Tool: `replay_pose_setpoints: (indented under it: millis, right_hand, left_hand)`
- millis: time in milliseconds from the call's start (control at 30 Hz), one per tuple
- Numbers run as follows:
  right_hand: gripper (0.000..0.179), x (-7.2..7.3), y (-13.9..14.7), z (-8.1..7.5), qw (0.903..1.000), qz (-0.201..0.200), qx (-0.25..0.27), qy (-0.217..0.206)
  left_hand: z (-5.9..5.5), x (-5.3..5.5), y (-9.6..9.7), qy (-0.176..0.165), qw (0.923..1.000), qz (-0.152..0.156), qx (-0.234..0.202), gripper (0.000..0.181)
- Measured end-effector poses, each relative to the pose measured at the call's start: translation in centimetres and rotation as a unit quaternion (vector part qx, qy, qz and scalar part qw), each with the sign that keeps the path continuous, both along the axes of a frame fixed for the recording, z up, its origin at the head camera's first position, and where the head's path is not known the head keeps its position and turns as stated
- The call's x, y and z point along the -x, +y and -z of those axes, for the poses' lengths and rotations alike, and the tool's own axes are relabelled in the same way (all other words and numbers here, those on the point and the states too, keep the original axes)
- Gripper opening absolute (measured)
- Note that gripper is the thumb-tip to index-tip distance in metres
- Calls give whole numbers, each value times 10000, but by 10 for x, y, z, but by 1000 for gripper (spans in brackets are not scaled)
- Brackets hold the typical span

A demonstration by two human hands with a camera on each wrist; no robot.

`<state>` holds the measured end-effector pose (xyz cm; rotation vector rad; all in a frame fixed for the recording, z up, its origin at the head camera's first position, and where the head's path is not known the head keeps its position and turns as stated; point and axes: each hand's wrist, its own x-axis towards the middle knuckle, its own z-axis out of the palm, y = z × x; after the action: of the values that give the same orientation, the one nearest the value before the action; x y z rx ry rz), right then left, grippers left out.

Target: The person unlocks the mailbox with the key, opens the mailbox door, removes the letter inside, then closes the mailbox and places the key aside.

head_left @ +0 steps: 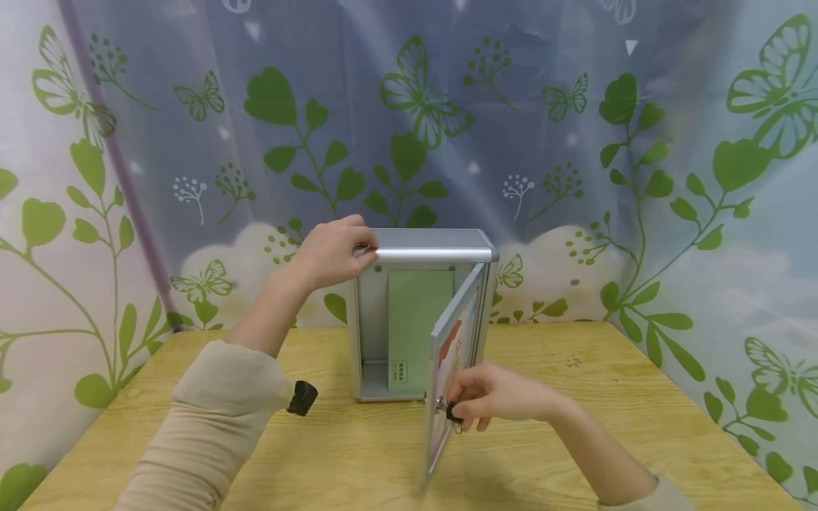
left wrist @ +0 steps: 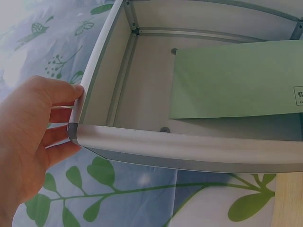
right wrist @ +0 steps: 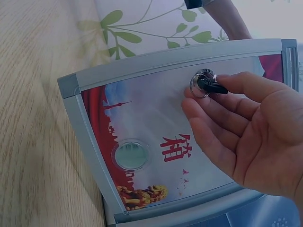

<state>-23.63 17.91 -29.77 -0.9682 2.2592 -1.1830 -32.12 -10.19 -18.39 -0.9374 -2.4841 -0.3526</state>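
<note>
An aluminium-framed box point(head_left: 428, 240) stands upright on the table with its front door point(head_left: 435, 369) swung out toward me. My left hand point(head_left: 335, 250) grips the box's upper left corner; in the left wrist view its fingertips meet the frame edge. Inside the box, a pale green envelope point(head_left: 420, 326) leans against the back panel. With my right hand point(head_left: 501, 394) I pinch a black-headed key point(right wrist: 217, 88) at the door's round lock, and a metal ring point(right wrist: 192, 90) hangs from it. The door's printed front shows red characters and a round window point(right wrist: 130, 155).
The wooden table point(head_left: 575, 440) reaches back to a hanging cloth point(head_left: 358, 142) with green leaves and butterflies. A black strap piece point(head_left: 303, 398) sticks out from the left sleeve cuff. The open door juts toward the table's front.
</note>
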Motion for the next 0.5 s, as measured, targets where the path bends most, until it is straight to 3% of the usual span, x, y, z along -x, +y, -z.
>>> replay_pose_setpoints:
  millis: [500]
  right_hand:
    - [15,2,22,2,9989,-428,33,-187]
  left_hand:
    - [2,2,-1,73,10000,25,-48,16]
